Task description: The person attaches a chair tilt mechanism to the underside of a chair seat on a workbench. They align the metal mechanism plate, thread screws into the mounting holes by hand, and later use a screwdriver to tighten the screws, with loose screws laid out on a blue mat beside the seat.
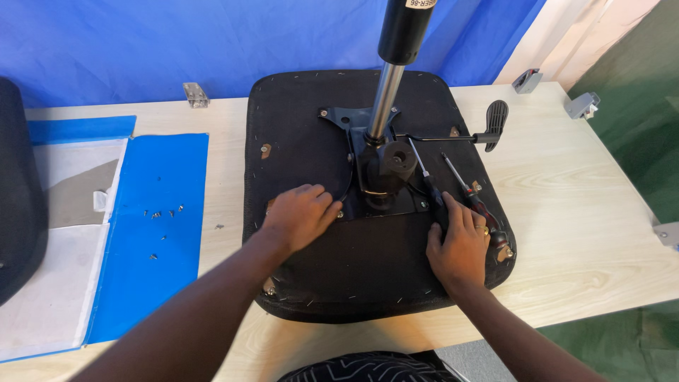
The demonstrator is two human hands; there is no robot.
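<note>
I'm looking down at a light wood desk [580, 212] with a blue backdrop [141, 42] hanging behind it. An upturned black chair seat [368, 283] is lying flat in the middle of the desk, underside facing up. A blue mat [148, 269] is sitting to its left, partly covering grey and white sheets [64, 205], and a dark rounded chair part [18, 205] is poking in at the far left edge.

A gas cylinder [392, 71] is standing upright from the black metal mechanism plate [375, 177] bolted to the seat centre. A lever with a black paddle handle [491, 124] is sticking out from the plate to the right.

My left hand [300, 216] is resting palm-down on the seat, fingertips touching the plate's lower left edge; its grip is loosely curled, not clamped on anything I can see. My right hand [460, 247] is lying flat on the seat just right of the plate, fingers together, touching the handles of two screwdrivers [460, 185] lying on the seat; I cannot tell if it's gripping either.

Small screws [161, 212] are lying scattered on the mat. Metal brackets are sitting near the desk's far edge: one at the left [196, 94], two at the right [527, 80].
</note>
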